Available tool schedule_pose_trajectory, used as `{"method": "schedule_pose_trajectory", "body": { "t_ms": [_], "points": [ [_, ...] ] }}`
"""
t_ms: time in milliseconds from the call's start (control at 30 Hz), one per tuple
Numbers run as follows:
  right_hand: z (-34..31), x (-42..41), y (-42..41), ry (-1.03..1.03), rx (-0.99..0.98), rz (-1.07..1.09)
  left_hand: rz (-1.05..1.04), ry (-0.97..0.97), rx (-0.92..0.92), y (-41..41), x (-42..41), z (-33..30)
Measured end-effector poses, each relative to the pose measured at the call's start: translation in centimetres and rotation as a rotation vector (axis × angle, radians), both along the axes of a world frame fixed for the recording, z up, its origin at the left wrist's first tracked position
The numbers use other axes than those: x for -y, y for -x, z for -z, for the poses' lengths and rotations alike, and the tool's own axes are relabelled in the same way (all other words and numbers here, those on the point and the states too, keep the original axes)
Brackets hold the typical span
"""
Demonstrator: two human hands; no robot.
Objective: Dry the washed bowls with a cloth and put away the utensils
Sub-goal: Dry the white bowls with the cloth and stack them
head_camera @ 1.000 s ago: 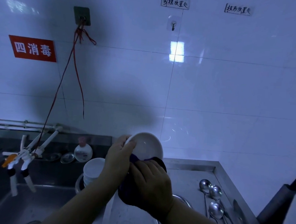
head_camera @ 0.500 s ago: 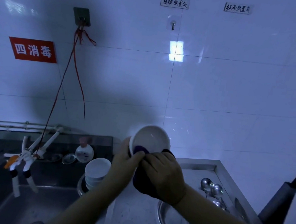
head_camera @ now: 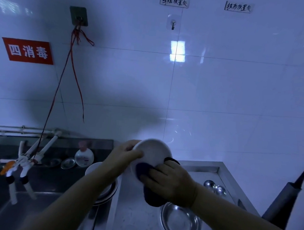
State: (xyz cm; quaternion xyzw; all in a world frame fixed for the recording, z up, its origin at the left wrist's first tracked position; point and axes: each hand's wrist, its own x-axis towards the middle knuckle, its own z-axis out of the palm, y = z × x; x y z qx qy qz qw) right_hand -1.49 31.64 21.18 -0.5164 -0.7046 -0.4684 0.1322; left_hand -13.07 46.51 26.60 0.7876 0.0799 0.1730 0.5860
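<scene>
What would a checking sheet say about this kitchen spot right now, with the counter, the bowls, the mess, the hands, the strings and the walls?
Surface: steel counter, with a sink to its left.
Job's things: white bowl held up and tilted; dark cloth pressed against its lower part; stacked white bowls at the sink edge; ladles lying on the counter.
Clutter: metal basin, soap bottle, small metal dishes.
Hands: left hand grips the bowl rim; right hand holds the cloth.
Cables: red string hangs from a wall hook down to the faucet.
Surroundings: white tiled wall, red sign, empty hook.
</scene>
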Motion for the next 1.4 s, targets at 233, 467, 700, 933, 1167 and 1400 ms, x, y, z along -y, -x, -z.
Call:
{"method": "schedule_pose_trajectory", "body": {
  "t_ms": [233,467,700,933,1167,1400],
  "points": [
    [1.3,-1.9,2.9,-0.212,-0.337,0.111,-0.309,0.091,0.315,-1.0,3.3,3.1],
    [-0.3,0.9,-1.3,0.015,0.089,-0.137,0.054,-0.174,0.125,-0.1,0.3,0.9],
    [-0.5,0.4,0.4,-0.133,-0.083,0.048,-0.156,0.052,0.136,-0.4,2.3,1.2],
    [1.0,-0.3,2.4,-0.195,-0.281,0.087,-0.264,0.076,0.309,-0.7,4.0,3.2],
    [-0.6,2.3,-0.8,0.120,0.082,-0.107,0.129,-0.229,-0.061,0.0,0.6,-0.2],
    [-0.3,0.5,2.2,-0.142,-0.347,0.177,-0.233,0.191,0.150,-0.6,4.8,3.5]
  ]
}}
